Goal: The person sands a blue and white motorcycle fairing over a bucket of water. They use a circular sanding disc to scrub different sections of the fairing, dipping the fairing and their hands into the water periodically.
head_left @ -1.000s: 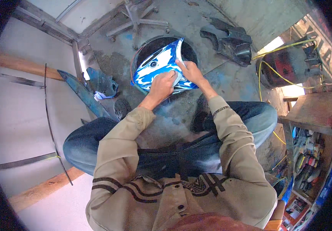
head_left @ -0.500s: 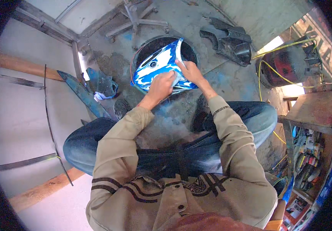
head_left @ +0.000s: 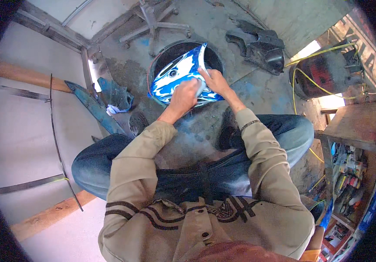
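Observation:
A glossy blue-and-white motorcycle body panel (head_left: 175, 81) with a small round hole lies tilted across a round black tub (head_left: 166, 58). My right hand (head_left: 217, 83) is closed on the panel's right edge, with the thumb on top. On the panel's lower middle, my left hand (head_left: 184, 97) is closed around a pale, light-blue pad or folded cloth (head_left: 201, 87) and presses it against the painted surface. Most of that pale thing is hidden under the fingers, so its exact kind is unclear. The tub's inside is largely covered by the panel.
Dark plastic body parts (head_left: 260, 46) lie at the far right, near a dirty red-black cylinder (head_left: 319, 72) with a yellow hose (head_left: 312, 78). Left are blue panels (head_left: 90, 105); behind the tub stands a wheeled chair base (head_left: 152, 26). A wooden shelf (head_left: 356, 126) holds tools at right.
My left hand and the pale pad have slid slightly away from me and to the right over the panel. My right hand and the panel stay in place.

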Action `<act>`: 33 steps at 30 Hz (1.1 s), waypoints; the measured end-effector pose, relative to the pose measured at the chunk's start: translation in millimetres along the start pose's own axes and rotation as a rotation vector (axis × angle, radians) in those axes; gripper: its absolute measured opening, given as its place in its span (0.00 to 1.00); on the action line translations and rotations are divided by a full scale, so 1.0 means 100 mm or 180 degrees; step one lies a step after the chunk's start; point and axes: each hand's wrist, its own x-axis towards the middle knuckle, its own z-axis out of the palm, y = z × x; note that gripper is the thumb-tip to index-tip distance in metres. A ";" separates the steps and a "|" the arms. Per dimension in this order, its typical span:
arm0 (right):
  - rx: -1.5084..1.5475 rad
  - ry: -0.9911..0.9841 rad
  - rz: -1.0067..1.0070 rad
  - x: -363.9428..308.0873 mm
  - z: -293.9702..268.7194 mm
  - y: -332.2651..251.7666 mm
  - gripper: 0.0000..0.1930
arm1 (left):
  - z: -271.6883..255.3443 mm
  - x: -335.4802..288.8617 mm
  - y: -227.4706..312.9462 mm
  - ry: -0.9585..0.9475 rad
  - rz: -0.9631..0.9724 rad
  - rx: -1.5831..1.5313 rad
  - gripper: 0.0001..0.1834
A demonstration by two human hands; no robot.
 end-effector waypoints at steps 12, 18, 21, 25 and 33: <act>0.0100 0.0057 -0.0107 0.00 -0.02 -0.02 0.37 | -0.13 0.09 -0.12 0.0418 -0.0119 0.0179 0.23; 0.0000 -0.0009 -0.0031 -0.02 -0.02 -0.04 0.37 | -0.05 -0.01 -0.01 0.0062 0.0057 0.0199 0.26; -0.0076 -0.0076 0.0047 0.01 -0.03 -0.03 0.37 | -0.04 0.02 -0.04 0.0291 -0.0475 0.0279 0.27; 0.0029 0.0004 -0.0013 -0.01 -0.03 -0.03 0.38 | -0.08 -0.03 -0.05 0.0134 0.0328 0.0152 0.24; -0.0033 -0.0104 0.0037 -0.02 -0.06 -0.04 0.38 | -0.10 0.02 -0.06 0.0058 0.0347 0.0159 0.22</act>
